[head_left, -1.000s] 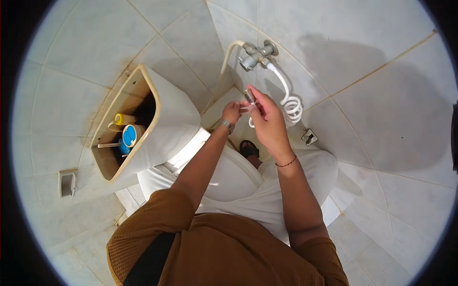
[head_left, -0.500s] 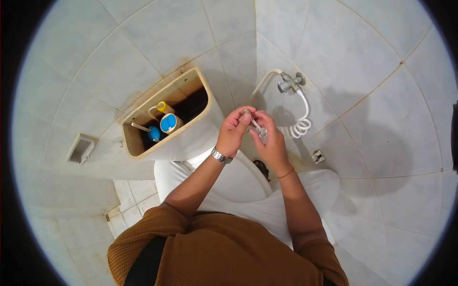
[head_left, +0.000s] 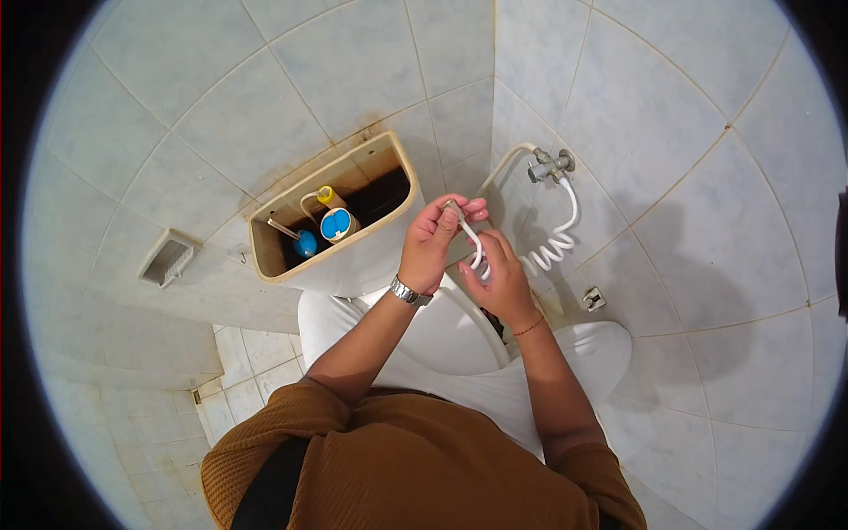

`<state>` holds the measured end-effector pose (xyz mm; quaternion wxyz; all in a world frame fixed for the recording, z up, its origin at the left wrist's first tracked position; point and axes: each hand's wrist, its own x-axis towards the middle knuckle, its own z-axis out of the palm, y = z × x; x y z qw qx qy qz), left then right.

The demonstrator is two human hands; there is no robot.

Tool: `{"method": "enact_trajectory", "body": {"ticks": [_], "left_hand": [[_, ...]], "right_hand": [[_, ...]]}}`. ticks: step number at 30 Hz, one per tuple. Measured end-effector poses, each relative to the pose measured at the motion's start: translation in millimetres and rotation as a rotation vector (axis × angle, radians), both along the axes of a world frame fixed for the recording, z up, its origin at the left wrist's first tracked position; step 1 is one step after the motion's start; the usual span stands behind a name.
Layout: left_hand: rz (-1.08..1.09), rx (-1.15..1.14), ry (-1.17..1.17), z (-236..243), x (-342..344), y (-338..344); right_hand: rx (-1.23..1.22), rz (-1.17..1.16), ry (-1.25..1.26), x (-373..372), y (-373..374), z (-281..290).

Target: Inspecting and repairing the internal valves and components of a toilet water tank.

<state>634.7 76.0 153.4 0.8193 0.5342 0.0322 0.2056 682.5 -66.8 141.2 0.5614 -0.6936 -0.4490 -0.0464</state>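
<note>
My left hand [head_left: 426,247], with a steel watch at the wrist, grips the metal end fitting [head_left: 451,210] of a white hose. Just to its right and lower, my right hand [head_left: 500,281] has curled fingers around the same hose below the fitting. The coiled white hose [head_left: 553,248] loops from behind that hand up to a metal valve [head_left: 547,168] on the tiled wall, where a cream hose [head_left: 503,166] also connects. To the left, the open toilet cistern [head_left: 268,265] has blue and yellow fittings inside dark water. The white toilet [head_left: 442,331] is below my hands.
A recessed paper holder [head_left: 166,258] is in the left wall [head_left: 132,97]. A small wall bracket [head_left: 594,299] is low on the right. My white-trousered legs [head_left: 587,353] are either side of the toilet, and floor tiles [head_left: 247,358] show at lower left.
My left hand has come up onto the fitting that my right hand held, and my right hand has moved down along the hose. The view has shifted, showing more back wall.
</note>
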Motion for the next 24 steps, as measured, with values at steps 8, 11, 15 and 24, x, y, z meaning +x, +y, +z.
{"method": "enact_trajectory", "body": {"ticks": [8,11,15,24], "left_hand": [[-0.029,0.108,-0.002,3.1,-15.5,-4.0],[-0.041,0.075,-0.048,-0.5,-25.7,-12.4],[-0.058,-0.069,-0.068,-6.2,-40.6,-20.2],[-0.183,0.071,-0.187,3.1,-72.0,14.4]], "right_hand": [[-0.032,0.084,0.212,-0.9,-5.8,-21.3],[0.065,0.088,0.335,-11.7,-4.2,-19.0],[0.074,0.037,0.267,-35.4,5.7,-6.3],[-0.157,-0.055,-0.019,-58.2,24.0,17.5]]}}
